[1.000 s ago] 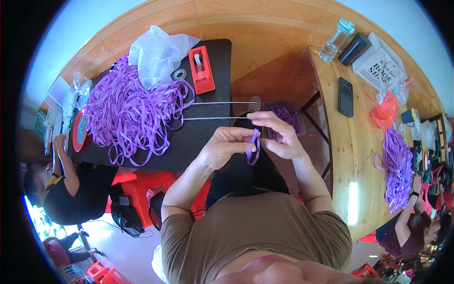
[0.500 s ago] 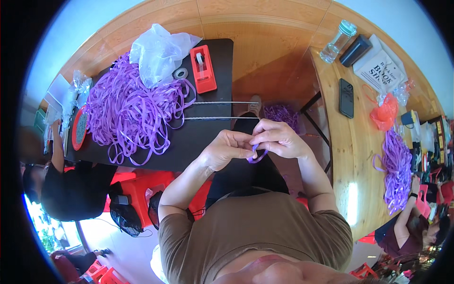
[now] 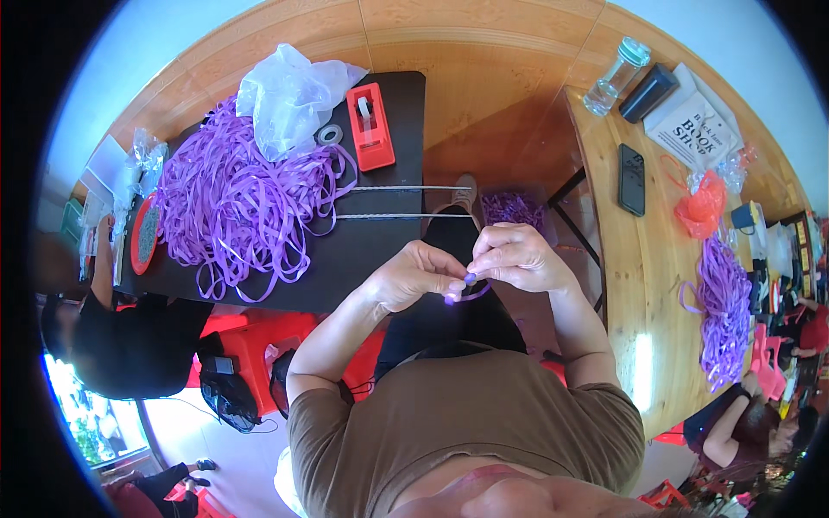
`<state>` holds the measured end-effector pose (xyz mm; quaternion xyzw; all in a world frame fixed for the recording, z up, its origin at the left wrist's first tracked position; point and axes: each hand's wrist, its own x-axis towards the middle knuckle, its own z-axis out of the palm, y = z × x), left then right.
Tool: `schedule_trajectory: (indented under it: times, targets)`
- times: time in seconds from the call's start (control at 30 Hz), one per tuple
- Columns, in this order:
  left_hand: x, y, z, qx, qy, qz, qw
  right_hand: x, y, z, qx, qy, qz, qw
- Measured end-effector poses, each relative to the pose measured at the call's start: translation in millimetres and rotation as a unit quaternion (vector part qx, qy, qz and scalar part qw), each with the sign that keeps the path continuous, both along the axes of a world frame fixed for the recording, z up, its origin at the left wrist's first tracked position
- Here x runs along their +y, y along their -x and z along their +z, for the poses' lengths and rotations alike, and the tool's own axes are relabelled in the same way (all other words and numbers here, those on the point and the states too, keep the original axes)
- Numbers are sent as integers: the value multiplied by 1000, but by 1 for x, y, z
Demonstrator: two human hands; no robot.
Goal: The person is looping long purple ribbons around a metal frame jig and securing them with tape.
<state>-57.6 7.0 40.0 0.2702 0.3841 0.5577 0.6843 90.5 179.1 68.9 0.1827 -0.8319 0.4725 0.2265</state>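
Above my lap, both hands pinch a narrow purple ribbon (image 3: 474, 294). The thumb and fingers of my left hand (image 3: 420, 275) grip it at the left, where a short end shows below the thumb. Fingertips of my right hand (image 3: 521, 258) close on it from the other side, almost touching the left fingers. A small loop hangs under them, and a dark bluish-purple bit shows between the fingertips, too small to make out. Left of my hands, a large tangled heap of purple ribbon (image 3: 233, 198) covers much of the black table (image 3: 380, 250).
Two thin metal rods (image 3: 406, 216) jut past the table's right edge. A red tape dispenser (image 3: 371, 129), a tape roll (image 3: 329, 134) and a clear plastic bag (image 3: 289, 104) lie behind. The wooden table (image 3: 639, 319) at right bears a phone (image 3: 632, 180) and a ribbon bundle (image 3: 725, 315). People sit both sides.
My right hand has shifted slightly right and its fingers have drawn a little apart from the left ones. The ribbon loop has opened wider, and a dark bit now shows between the fingertips.
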Motion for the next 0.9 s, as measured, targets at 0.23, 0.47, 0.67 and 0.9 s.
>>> schedule_trajectory:
  times: [0.23, 0.47, 0.67, 0.9]
  targets:
    - [1, -6, 0, -15, -2, 2, 1000, -1, -1, 1, 17, -33, -3, 999]
    - [-4, -13, 7, 88, -35, 28, 995, -4, -5, 1, 9, -98, -4, 995]
    - [-7, -35, 26, 599, -223, 189, 745, -10, -7, -5, 5, -102, -58, 993]
    - [-2, -41, 21, 661, -229, 256, 668, -13, -7, -12, -12, 2, -101, 995]
